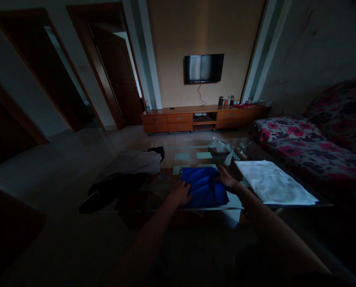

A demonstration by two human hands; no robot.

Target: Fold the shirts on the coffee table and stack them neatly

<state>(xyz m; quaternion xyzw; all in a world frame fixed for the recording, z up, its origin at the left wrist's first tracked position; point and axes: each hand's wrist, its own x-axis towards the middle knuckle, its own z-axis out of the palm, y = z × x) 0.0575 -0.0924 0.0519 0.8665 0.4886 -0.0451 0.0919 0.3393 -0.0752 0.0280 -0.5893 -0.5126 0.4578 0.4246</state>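
A blue folded cloth (203, 186), perhaps a garment, lies flat near the front edge of the glass-topped table. On its left edge rests my left hand (182, 193), fingers stretched out over the fabric. My right hand (227, 180) touches the upper right side of the cloth, its fingers apart and the thumb raised. To the right lies a white folded cloth (273, 183), spread flat. A heap of grey and black clothes (130, 165) sits on the table's left side. The dim light hides fine detail of the fingers.
Clear plastic items and a glass ashtray-like object (242, 146) stand at the table's far right. A flowered sofa (303, 147) runs along the right. Beyond are a wooden TV cabinet (179, 118) with bottles on it, a wall-mounted television (204, 68) and a wooden door (118, 75).
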